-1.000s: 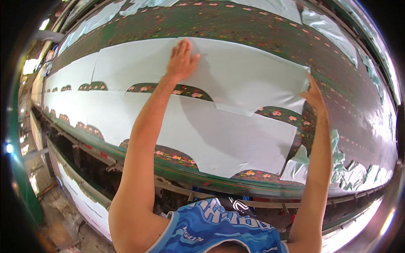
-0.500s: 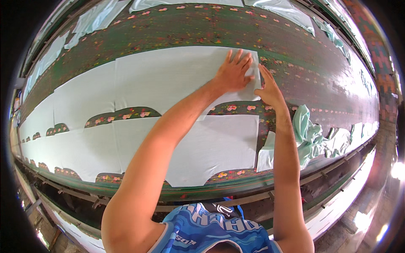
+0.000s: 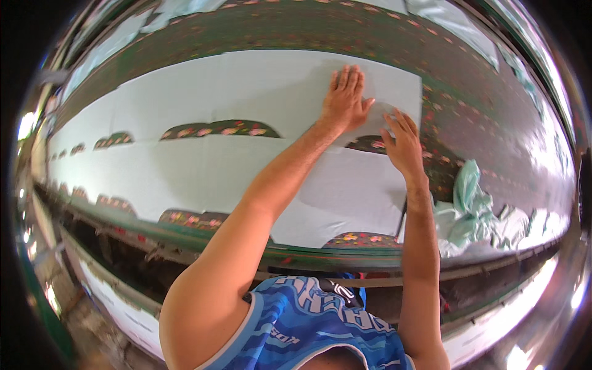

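Pale, light-coloured cut fabric pieces lie flat in two rows along a long dark green table [image 3: 481, 129]. My left hand [image 3: 346, 98] rests palm down on the far-row fabric piece [image 3: 271, 80], fingers stretched out and slightly apart. Close to its right, my right hand [image 3: 404, 142] is over the same piece near its right end, fingers extended; whether it presses on the cloth I cannot tell. Below it is the near-row fabric piece [image 3: 339, 197], partly covered by my forearms. Neither hand holds anything.
Crumpled pale green cloth [image 3: 472, 203] is heaped on the table to the right of my right forearm. More loose fabric [image 3: 456, 24] lies along the far side. Colourful printed marks show in the curved gaps between pieces. A rail [image 3: 333, 280] runs along the table's near edge.
The view has shifted, so the table sits differently in it. My left hand has moved back from the piece's right edge, and my right hand now lies over the fabric instead of at that edge.
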Motion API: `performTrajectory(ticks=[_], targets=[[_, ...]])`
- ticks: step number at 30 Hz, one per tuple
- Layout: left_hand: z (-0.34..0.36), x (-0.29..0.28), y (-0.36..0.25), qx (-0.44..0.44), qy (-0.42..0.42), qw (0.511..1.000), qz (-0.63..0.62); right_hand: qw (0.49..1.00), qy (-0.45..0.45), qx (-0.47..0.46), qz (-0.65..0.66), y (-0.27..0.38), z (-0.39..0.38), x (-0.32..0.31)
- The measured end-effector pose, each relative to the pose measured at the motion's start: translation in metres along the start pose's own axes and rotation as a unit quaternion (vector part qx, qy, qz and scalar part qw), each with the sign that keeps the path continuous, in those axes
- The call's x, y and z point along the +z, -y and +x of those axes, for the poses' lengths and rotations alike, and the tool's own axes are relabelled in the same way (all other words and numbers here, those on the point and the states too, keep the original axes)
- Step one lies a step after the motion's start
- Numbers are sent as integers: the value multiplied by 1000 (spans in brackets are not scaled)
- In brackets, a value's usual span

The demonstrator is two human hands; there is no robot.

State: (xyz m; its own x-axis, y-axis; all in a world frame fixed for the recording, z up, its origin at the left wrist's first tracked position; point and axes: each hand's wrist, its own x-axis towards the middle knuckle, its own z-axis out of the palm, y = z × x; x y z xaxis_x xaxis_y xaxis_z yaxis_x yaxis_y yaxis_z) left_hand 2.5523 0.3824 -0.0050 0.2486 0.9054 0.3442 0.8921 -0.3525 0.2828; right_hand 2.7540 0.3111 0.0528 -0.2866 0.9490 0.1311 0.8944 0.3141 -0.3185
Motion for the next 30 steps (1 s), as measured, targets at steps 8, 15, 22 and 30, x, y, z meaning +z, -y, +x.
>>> performTrajectory(ticks=[8, 15, 22, 30], targets=[[-109, -102, 147, -284, 59, 949, 125, 993, 69, -91, -3, 38, 4, 39], [-145, -149, 154, -346, 99, 921, 151, 981, 186, -50, -17, 104, -28, 18], [-172, -137, 181, -355, 77, 923, 129, 977, 200, -46, -50, 117, -73, 8], [-166, -117, 171, -374, 28, 905, 200, 993, 47, -109, -24, 98, -173, 27]])
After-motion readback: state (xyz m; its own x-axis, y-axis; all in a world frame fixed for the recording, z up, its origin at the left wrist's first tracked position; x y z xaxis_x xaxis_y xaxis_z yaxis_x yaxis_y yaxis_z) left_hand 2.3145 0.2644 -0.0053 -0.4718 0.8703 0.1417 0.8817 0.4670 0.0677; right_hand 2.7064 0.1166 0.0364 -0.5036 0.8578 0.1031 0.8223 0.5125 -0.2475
